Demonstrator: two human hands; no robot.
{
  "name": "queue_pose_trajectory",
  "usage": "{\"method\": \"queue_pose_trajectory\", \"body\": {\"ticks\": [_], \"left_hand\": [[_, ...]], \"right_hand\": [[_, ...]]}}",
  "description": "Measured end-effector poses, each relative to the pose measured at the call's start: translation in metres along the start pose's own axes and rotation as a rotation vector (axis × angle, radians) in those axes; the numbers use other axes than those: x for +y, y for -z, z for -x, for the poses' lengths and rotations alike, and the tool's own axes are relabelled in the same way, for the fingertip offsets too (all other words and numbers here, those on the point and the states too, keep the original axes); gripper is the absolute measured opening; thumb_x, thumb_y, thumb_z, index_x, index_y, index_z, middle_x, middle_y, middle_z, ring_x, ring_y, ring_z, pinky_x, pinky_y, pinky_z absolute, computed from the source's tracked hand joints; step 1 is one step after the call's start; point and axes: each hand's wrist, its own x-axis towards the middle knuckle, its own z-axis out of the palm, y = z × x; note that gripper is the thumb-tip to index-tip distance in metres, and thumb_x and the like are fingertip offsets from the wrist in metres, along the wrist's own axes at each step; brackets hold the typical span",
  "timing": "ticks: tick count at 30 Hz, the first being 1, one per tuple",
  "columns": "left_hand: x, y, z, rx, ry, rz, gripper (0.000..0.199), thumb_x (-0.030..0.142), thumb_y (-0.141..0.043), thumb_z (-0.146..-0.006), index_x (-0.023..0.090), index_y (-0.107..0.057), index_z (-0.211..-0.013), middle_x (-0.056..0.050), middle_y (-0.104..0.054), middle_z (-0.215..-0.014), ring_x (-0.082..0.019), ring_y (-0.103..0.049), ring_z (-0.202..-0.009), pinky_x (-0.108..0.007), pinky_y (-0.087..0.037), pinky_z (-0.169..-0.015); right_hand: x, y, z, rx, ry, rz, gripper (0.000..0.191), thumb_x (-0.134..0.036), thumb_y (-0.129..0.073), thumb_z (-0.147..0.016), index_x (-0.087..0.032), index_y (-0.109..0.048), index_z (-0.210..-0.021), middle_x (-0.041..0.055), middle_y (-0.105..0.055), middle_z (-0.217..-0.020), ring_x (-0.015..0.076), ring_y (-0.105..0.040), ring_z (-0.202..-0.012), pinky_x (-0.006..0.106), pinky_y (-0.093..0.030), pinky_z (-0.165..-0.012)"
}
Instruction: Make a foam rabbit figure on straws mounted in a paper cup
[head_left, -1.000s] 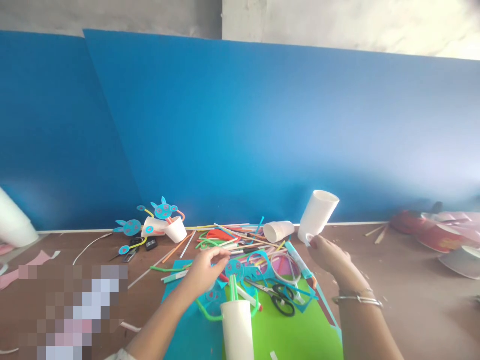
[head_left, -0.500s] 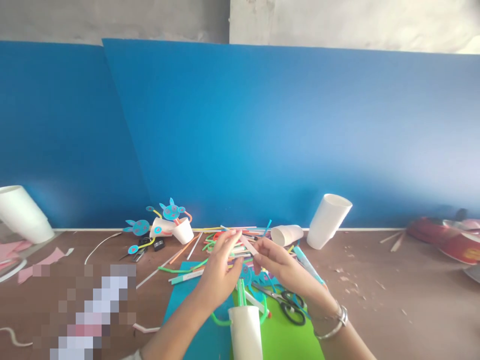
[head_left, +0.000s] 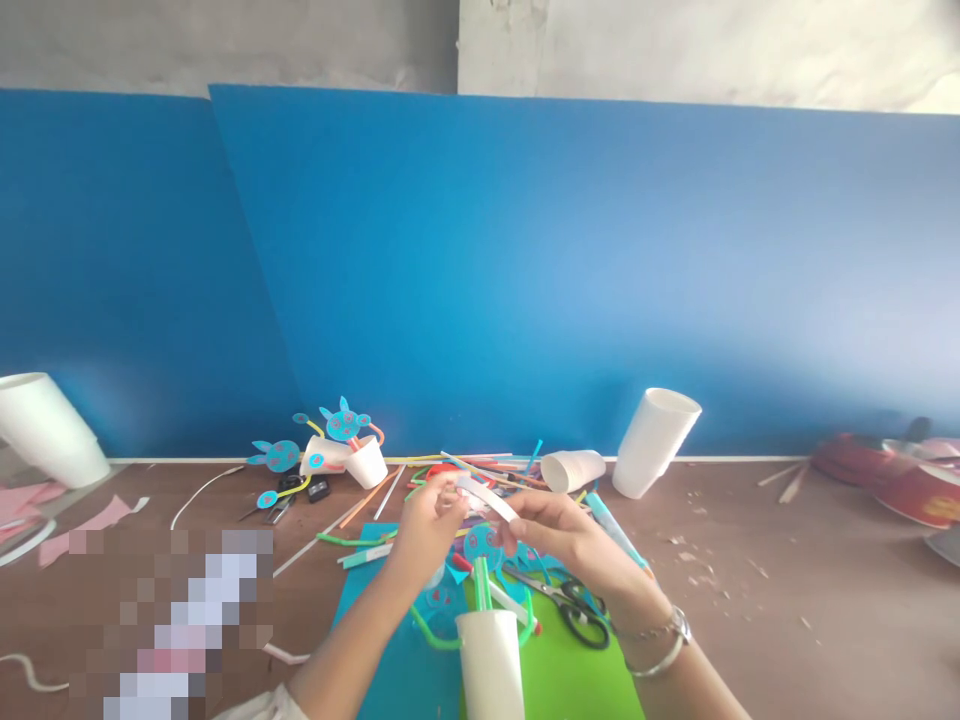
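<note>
Your 2 hands meet above the middle of the desk, with a white strip (head_left: 491,498) spanning the space between them. Your right hand (head_left: 562,530) has its thumb and fingers clamped on the strip's lower right end; a bracelet (head_left: 664,655) circles that wrist. Your left hand (head_left: 421,525) pinches the upper left end, its fingertips drawn together. The strip slants down from left to right and bows slightly upward.

Below your hands, a white cup (head_left: 491,665) stands nearest you, with green straws (head_left: 481,585) rising from its mouth and a bent green stem (head_left: 433,638) curving out on its left side. Just behind the straws shows a blue paper face (head_left: 480,545). Scissors (head_left: 585,625) with black handles lie to the right of the cup, over a green sheet (head_left: 577,685); a blue sheet (head_left: 409,680) lies to the left.

Farther back, 2 rabbit-faced figures sit in small cups: the front cup (head_left: 366,462) upright, the other (head_left: 321,456) tipped. A tall white cup stack (head_left: 656,445) leans at the right, near a cup lying on its side (head_left: 574,470).
</note>
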Motion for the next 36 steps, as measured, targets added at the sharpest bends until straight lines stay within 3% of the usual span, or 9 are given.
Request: {"method": "queue_pose_trajectory", "body": {"ticks": [3, 6, 12, 16, 18, 21, 24, 32, 36], "left_hand": [[0.005, 0.003, 0.006, 0.077, -0.345, -0.28, 0.043, 0.016, -0.055, -0.08, 0.023, -0.056, -0.123, -0.008, -0.06, -0.126, -0.024, -0.053, -0.118, -0.039, -0.041, -0.102], [0.007, 0.005, 0.009, 0.002, -0.522, -0.333, 0.033, 0.013, -0.045, -0.086, 0.024, -0.063, -0.112, -0.007, -0.066, -0.113, -0.021, -0.058, -0.109, -0.036, -0.045, -0.096], [0.003, 0.001, 0.002, 0.006, -0.128, 0.039, 0.019, 0.025, -0.053, -0.083, 0.018, -0.064, -0.097, -0.005, -0.07, -0.084, -0.019, -0.066, -0.074, -0.031, -0.054, -0.07], [0.001, 0.0, 0.0, -0.009, 0.016, 0.154, 0.023, 0.027, -0.053, -0.082, 0.014, -0.061, -0.1, -0.004, -0.068, -0.074, -0.019, -0.066, -0.07, -0.032, -0.055, -0.07], [0.001, 0.001, 0.001, 0.02, -0.04, 0.052, 0.028, 0.025, -0.051, -0.084, 0.015, -0.06, -0.108, -0.006, -0.07, -0.086, -0.019, -0.066, -0.073, -0.032, -0.055, -0.07], [0.002, 0.003, 0.006, 0.068, -0.341, -0.206, 0.037, 0.017, -0.05, -0.084, 0.022, -0.059, -0.119, -0.009, -0.064, -0.117, -0.021, -0.062, -0.098, -0.035, -0.051, -0.083], [0.004, 0.003, 0.009, 0.013, -0.548, -0.296, 0.033, 0.013, -0.046, -0.087, 0.024, -0.063, -0.112, -0.007, -0.065, -0.114, -0.021, -0.058, -0.108, -0.035, -0.046, -0.092], [-0.005, -0.001, 0.0, 0.03, -0.076, 0.085, 0.019, 0.021, -0.05, -0.082, 0.017, -0.062, -0.096, -0.004, -0.068, -0.077, -0.018, -0.066, -0.067, -0.03, -0.055, -0.064], [-0.001, -0.001, 0.005, 0.162, -0.264, -0.143, 0.038, 0.016, -0.051, -0.08, 0.02, -0.058, -0.118, -0.01, -0.063, -0.113, -0.022, -0.064, -0.094, -0.034, -0.056, -0.074]], "right_hand": [[0.007, -0.003, -0.004, 0.015, -0.049, 0.052, 0.026, -0.041, -0.058, -0.087, -0.017, -0.068, -0.09, -0.0005, -0.061, -0.066, 0.0131, -0.055, -0.066, 0.025, -0.043, -0.065], [0.011, -0.006, -0.007, 0.012, -0.084, 0.042, 0.032, -0.045, -0.059, -0.086, -0.015, -0.068, -0.094, -0.0012, -0.06, -0.06, 0.0116, -0.053, -0.057, 0.025, -0.042, -0.06], [0.004, -0.003, -0.003, 0.053, -0.045, -0.041, 0.026, -0.041, -0.062, -0.085, -0.016, -0.07, -0.086, 0.0013, -0.064, -0.066, 0.0145, -0.057, -0.069, 0.027, -0.043, -0.069], [0.001, 0.0, 0.0, 0.017, 0.007, -0.098, 0.016, -0.031, -0.062, -0.085, -0.017, -0.07, -0.086, 0.0017, -0.066, -0.072, 0.016, -0.059, -0.078, 0.028, -0.043, -0.077], [0.004, -0.001, -0.002, -0.005, 0.009, -0.113, 0.015, -0.029, -0.061, -0.085, -0.017, -0.069, -0.087, 0.0015, -0.065, -0.073, 0.0153, -0.059, -0.075, 0.028, -0.044, -0.074], [0.009, -0.003, -0.005, -0.031, -0.029, -0.097, 0.021, -0.033, -0.061, -0.086, -0.017, -0.069, -0.097, 0.0008, -0.064, -0.071, 0.0128, -0.056, -0.065, 0.026, -0.044, -0.065], [0.013, -0.005, -0.007, -0.037, -0.046, -0.082, 0.028, -0.037, -0.062, -0.085, -0.016, -0.068, -0.103, 0.0012, -0.063, -0.071, 0.012, -0.054, -0.062, 0.026, -0.043, -0.061], [0.005, -0.002, -0.002, 0.038, -0.03, -0.029, 0.02, -0.035, -0.063, -0.084, -0.017, -0.07, -0.086, 0.001, -0.063, -0.068, 0.014, -0.055, -0.069, 0.026, -0.041, -0.066], [0.008, -0.003, -0.005, 0.063, -0.01, 0.045, 0.022, -0.037, -0.06, -0.085, -0.017, -0.07, -0.086, -0.0002, -0.06, -0.064, 0.0126, -0.052, -0.062, 0.025, -0.04, -0.06]]}}
